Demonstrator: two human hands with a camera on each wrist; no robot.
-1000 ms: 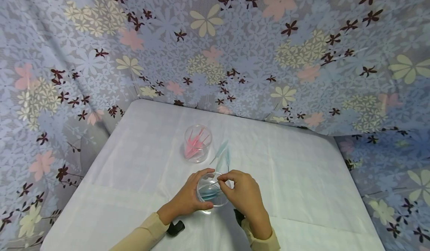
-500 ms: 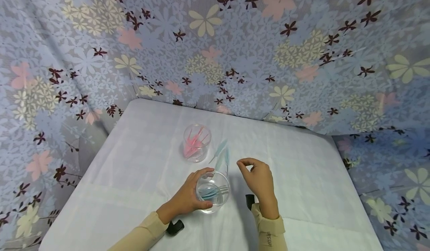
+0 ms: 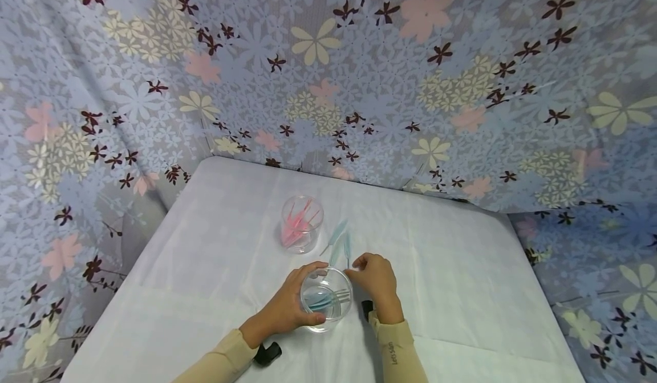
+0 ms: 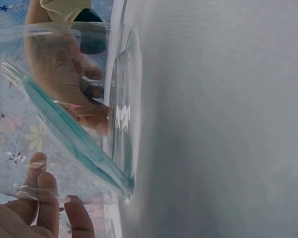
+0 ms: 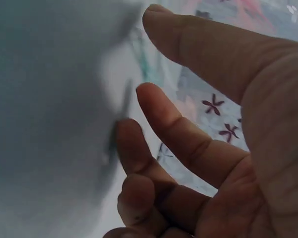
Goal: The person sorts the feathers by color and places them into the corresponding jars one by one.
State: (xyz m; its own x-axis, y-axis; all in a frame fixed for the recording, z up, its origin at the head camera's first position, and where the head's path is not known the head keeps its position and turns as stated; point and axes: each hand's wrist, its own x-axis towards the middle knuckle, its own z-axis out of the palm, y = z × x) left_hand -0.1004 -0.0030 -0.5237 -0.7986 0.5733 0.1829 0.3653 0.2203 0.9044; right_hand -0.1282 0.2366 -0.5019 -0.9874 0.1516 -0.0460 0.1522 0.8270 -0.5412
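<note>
In the head view my left hand grips a clear plastic cup around its side, thumb toward me. The cup tilts, and inside lie several slim teal pieces, feather-like with thin pale stems. Just beyond the cup, several similar loose teal pieces lie on the white cloth. My right hand is at the cup's right, close to the near end of these loose pieces. Its thumb and forefinger are apart in the right wrist view, and I see nothing held between them.
A second clear cup stands farther back, holding several pink pieces with thin stems. White cloth covers the table. Flowered fabric hangs behind and at the sides. Dark devices sit at the wrists.
My right hand has left the cup's mouth, swung out to the right, and come back down beside the loose teal pieces. The left hand still holds the cup in place.
</note>
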